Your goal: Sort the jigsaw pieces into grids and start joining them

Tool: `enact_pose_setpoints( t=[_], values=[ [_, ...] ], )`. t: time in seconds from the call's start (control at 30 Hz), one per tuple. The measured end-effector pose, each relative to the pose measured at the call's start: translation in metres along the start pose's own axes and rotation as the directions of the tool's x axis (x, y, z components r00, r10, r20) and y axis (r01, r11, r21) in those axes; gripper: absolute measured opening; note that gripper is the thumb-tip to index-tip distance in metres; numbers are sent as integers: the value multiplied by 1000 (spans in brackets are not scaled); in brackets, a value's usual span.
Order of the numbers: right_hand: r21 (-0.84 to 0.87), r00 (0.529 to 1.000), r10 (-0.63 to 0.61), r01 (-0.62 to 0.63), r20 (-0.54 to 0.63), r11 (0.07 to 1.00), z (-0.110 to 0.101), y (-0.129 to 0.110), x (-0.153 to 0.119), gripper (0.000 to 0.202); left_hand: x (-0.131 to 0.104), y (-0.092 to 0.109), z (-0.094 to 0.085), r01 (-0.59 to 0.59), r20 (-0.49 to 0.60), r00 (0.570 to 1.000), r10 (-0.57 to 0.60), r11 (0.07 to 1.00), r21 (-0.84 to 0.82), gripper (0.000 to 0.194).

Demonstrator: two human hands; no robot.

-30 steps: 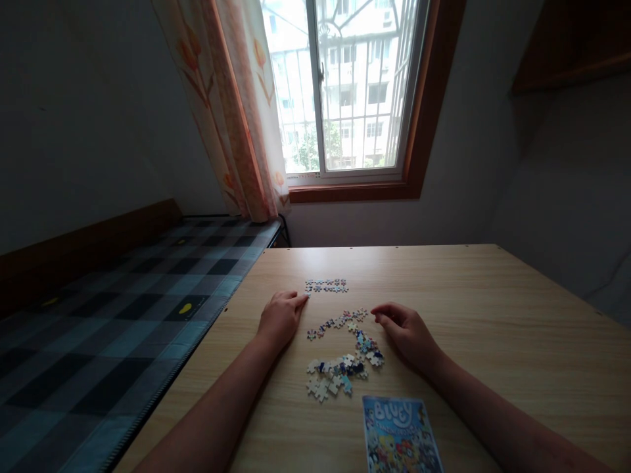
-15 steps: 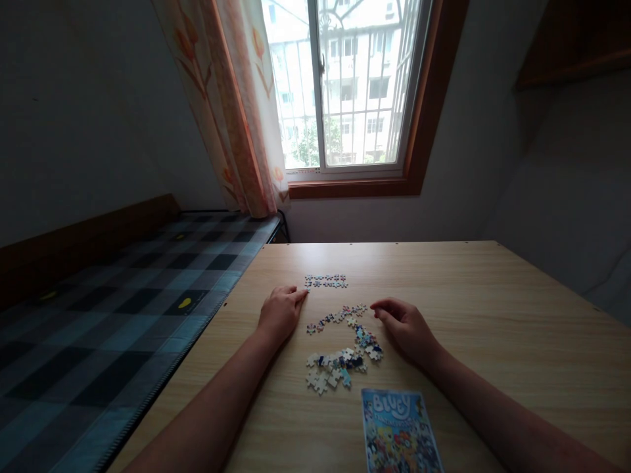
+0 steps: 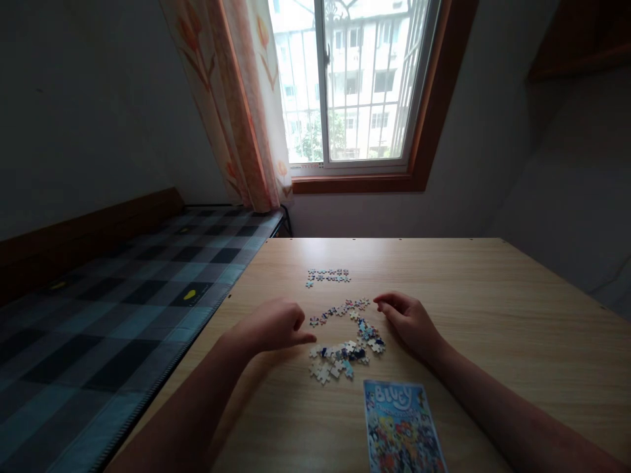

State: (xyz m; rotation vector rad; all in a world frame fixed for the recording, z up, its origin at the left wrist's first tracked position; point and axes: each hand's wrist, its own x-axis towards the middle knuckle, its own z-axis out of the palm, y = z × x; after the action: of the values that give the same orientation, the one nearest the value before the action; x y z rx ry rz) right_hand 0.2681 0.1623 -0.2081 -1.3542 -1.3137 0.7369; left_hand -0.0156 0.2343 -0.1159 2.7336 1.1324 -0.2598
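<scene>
My left hand (image 3: 279,325) hovers over the left side of the table, its thumb stretched toward the lower pile of jigsaw pieces (image 3: 352,355) and its other fingers curled; nothing shows in its grasp. Beyond it, small jigsaw pieces (image 3: 340,278) lie in two short rows, with a single piece (image 3: 309,284) below their left end. My right hand (image 3: 407,318) rests on the table, fingers bent and thumb close to the forefinger, just right of a curved trail of loose pieces (image 3: 367,332). Whether a piece sits between those fingertips is hidden.
A blue picture sheet marked "Bluey" (image 3: 404,427) lies at the front of the wooden table (image 3: 473,282). A bed with a checked cover (image 3: 148,276) stands along the left. Behind the table are a window (image 3: 365,85) and a flowered curtain (image 3: 241,112).
My left hand has left the single piece under the rows and come back toward the lower pile, thumb now spread. My right hand stays in place. The view has shifted slightly.
</scene>
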Motion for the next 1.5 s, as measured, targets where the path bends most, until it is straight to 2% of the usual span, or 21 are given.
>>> enact_pose_setpoints(
  t=[0.1,0.27,0.53,0.63,0.83,0.9,1.0,1.1,1.17,1.27,1.37,1.43,1.5],
  values=[
    [-2,1000,-6,6,-4,1000,0,0,0,28,0,3,1,55,97,994,-49,997,-51,39],
    [-14,1000,-8,8,0,1000,0,0,0,28,1,5,2,92,126,989,-82,993,-77,31],
    [-14,1000,-25,25,0,1000,0,3,1,28,-5,-11,-5,122,59,992,-115,986,-118,15],
    [-11,1000,-20,20,0,1000,1,2,1,28,-4,-11,-3,125,26,992,-123,988,-95,15],
    [-5,1000,-7,7,7,1000,2,2,1,27,-5,-10,-2,136,30,990,-135,990,-34,15],
    [-3,1000,-8,8,10,1000,2,3,1,27,-4,-12,0,136,-22,990,-137,990,-28,17],
    [-4,1000,-15,15,8,1000,2,3,1,26,5,-15,9,132,-183,974,-133,991,-17,19],
    [-6,1000,-19,19,7,1000,2,3,1,26,20,-14,24,96,-376,921,-99,995,-27,16],
    [-5,1000,-18,18,9,1000,2,3,1,25,31,-11,34,55,-452,889,-74,997,-57,14],
    [-3,1000,-9,9,15,1000,3,3,1,26,45,-9,46,-5,-512,857,-58,993,-121,10],
    [-6,1000,-7,7,15,1000,3,2,1,27,48,-12,48,-35,-564,822,-79,981,-189,7],
    [-6,1000,-10,10,14,1000,3,1,1,27,42,-14,45,8,-571,812,-117,982,-190,12],
    [-8,1000,-12,12,16,1000,3,1,1,26,34,-13,39,101,-525,834,-168,983,-155,18]
  ],
)
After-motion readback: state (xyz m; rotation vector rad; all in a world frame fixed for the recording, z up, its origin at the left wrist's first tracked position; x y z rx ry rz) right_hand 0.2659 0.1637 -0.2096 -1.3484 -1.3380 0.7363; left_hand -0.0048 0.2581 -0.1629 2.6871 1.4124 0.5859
